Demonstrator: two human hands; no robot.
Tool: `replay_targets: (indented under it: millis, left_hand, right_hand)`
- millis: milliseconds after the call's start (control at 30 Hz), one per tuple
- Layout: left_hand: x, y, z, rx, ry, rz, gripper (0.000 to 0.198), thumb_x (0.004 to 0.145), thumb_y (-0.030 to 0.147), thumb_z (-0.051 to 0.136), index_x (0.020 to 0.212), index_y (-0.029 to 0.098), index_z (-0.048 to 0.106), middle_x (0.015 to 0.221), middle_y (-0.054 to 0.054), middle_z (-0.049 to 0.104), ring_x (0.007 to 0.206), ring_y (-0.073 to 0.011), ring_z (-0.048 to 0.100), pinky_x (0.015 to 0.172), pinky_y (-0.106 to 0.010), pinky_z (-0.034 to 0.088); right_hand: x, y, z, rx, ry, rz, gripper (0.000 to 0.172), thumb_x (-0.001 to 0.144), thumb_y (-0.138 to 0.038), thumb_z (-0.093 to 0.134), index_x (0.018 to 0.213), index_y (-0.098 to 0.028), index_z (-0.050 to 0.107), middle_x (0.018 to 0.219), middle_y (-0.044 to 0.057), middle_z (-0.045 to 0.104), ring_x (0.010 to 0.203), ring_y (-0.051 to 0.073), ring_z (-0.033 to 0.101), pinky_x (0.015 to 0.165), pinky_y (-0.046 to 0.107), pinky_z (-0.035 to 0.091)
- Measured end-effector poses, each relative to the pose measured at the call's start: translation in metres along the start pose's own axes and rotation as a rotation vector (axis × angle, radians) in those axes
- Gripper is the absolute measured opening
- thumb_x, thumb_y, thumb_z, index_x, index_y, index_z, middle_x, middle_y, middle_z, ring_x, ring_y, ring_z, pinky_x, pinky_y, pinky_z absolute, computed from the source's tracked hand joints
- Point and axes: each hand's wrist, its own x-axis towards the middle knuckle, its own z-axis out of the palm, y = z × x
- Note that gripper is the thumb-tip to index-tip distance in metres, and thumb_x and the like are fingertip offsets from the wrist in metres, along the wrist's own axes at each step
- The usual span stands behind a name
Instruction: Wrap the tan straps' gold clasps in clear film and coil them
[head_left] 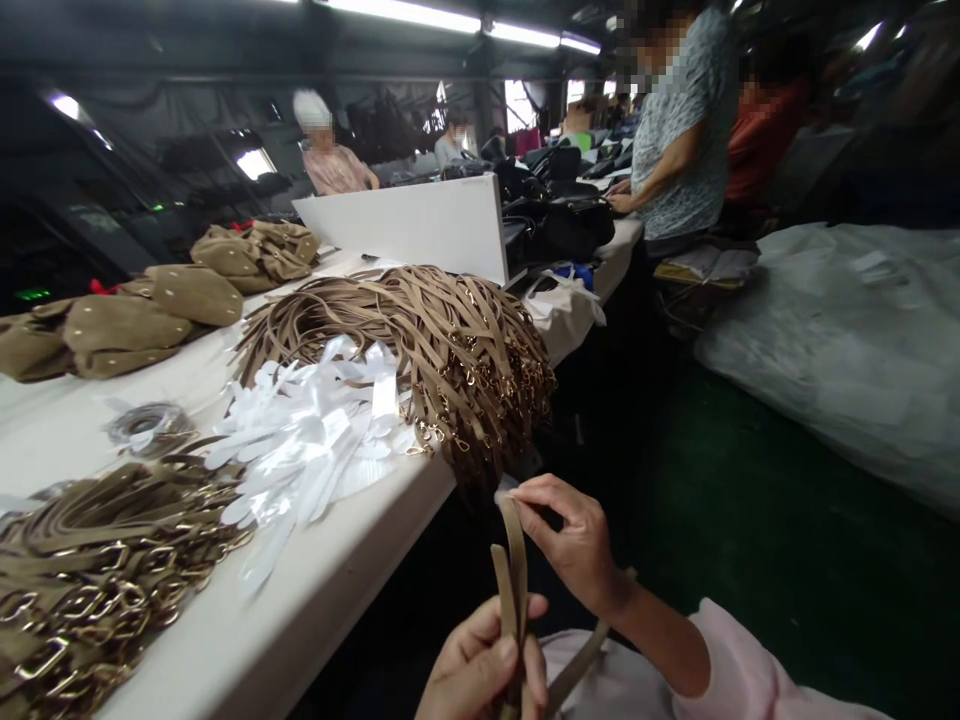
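Observation:
My left hand [480,660] is closed round a flat olive-brown strap [514,570], with two lengths of it standing up out of the fingers. Above it, my right hand [574,540] pinches a small translucent plastic piece [507,488] at the top of the longer length. Another part of the strap runs down past my lap. To the left on the table lies a heap of white plastic strips [315,430] with rounded ends. Behind them is a large pile of similar straps [450,330] with gold-coloured clasps hanging over the table edge.
More straps with gold buckles [97,580] lie at the near left beside a coiled bundle [148,428]. Brown fabric pieces [127,315] line the far side of the table [360,560]. A white board [405,225] stands beyond. Co-workers stand farther back; a big translucent sack [840,340] is at right.

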Motion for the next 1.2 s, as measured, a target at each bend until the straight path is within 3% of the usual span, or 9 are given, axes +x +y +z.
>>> replay_targets:
  millis: [167,267,400,533,733,867,1000,1133,1200]
  left_hand:
    - [0.006,0.0,-0.005,0.033,0.152,0.096,0.04,0.082,0.049,0.068,0.103,0.015,0.071,0.041,0.007,0.043,0.029,-0.0024,0.028,0.034,-0.015,0.024]
    - [0.009,-0.001,-0.02,0.162,0.226,0.037,0.042,0.085,0.047,0.064,0.101,0.009,0.071,0.034,0.009,0.034,0.029,-0.0026,0.017,0.034,-0.016,0.018]
    - [0.008,-0.006,-0.036,0.587,0.32,0.017,0.047,0.087,0.054,0.057,0.089,0.008,0.07,0.037,0.007,0.038,0.033,-0.0051,0.021,0.038,-0.02,0.012]
    - [0.008,-0.011,-0.045,1.004,0.432,0.109,0.046,0.091,0.05,0.05,0.067,0.014,0.064,0.045,0.003,0.043,0.042,-0.0096,0.034,0.046,-0.022,0.021]
    - [0.013,-0.017,-0.041,1.298,0.559,0.203,0.028,0.093,0.032,0.047,0.081,0.021,0.069,0.063,-0.005,0.063,0.055,-0.0179,0.053,0.057,-0.027,0.026]
    - [0.023,-0.027,-0.043,1.163,0.537,0.237,0.031,0.094,0.034,0.046,0.072,0.018,0.062,0.063,-0.003,0.059,0.055,-0.0148,0.051,0.056,-0.025,0.028]
    - [0.027,-0.03,-0.053,0.704,0.375,0.03,0.038,0.088,0.047,0.055,0.066,0.017,0.053,0.049,0.005,0.041,0.04,-0.0081,0.032,0.043,-0.021,0.022]
    - [0.015,-0.03,-0.062,0.583,0.188,-0.013,0.034,0.089,0.047,0.058,0.092,0.013,0.065,0.069,-0.001,0.058,0.06,-0.0113,0.049,0.057,-0.021,0.036]
    - [0.008,-0.034,-0.065,0.635,0.197,0.031,0.036,0.091,0.046,0.055,0.092,0.013,0.068,0.077,-0.005,0.064,0.072,-0.0146,0.054,0.068,-0.024,0.04]
  right_hand:
    - [-0.014,0.006,0.005,0.066,-0.148,0.098,0.007,0.086,-0.018,0.065,0.085,-0.02,0.072,0.082,0.003,0.069,0.075,0.015,0.065,0.067,0.025,0.051]
    - [-0.019,0.012,0.004,0.078,-0.242,0.2,0.009,0.087,-0.02,0.064,0.083,-0.019,0.072,0.08,0.003,0.068,0.072,0.014,0.064,0.063,0.024,0.049]
    - [-0.028,0.02,0.005,0.039,-0.403,0.219,0.011,0.086,-0.019,0.064,0.081,-0.019,0.073,0.077,0.003,0.067,0.069,0.014,0.061,0.063,0.025,0.048]
    - [-0.048,0.025,0.015,-0.018,-0.388,0.156,0.013,0.088,-0.016,0.06,0.083,-0.019,0.072,0.077,0.004,0.066,0.068,0.014,0.06,0.063,0.027,0.048]
    - [-0.073,0.036,0.027,-0.174,-0.408,-0.04,0.021,0.092,-0.014,0.05,0.097,-0.02,0.07,0.082,0.008,0.066,0.078,0.02,0.061,0.073,0.034,0.05]
    - [-0.081,0.038,0.029,-0.18,-0.448,-0.056,0.024,0.094,-0.015,0.047,0.101,-0.02,0.07,0.084,0.009,0.066,0.08,0.021,0.06,0.074,0.036,0.05]
    - [-0.085,0.04,0.025,-0.048,-0.468,0.072,0.02,0.092,-0.016,0.051,0.092,-0.02,0.07,0.083,0.007,0.066,0.077,0.018,0.061,0.071,0.032,0.05]
    - [-0.08,0.051,0.018,0.018,-0.372,0.345,0.015,0.09,-0.02,0.058,0.082,-0.019,0.07,0.08,0.004,0.065,0.074,0.016,0.061,0.069,0.028,0.049]
    - [-0.077,0.057,0.017,0.026,-0.299,0.456,0.015,0.09,-0.023,0.06,0.08,-0.019,0.07,0.078,0.004,0.065,0.072,0.016,0.061,0.066,0.026,0.048]
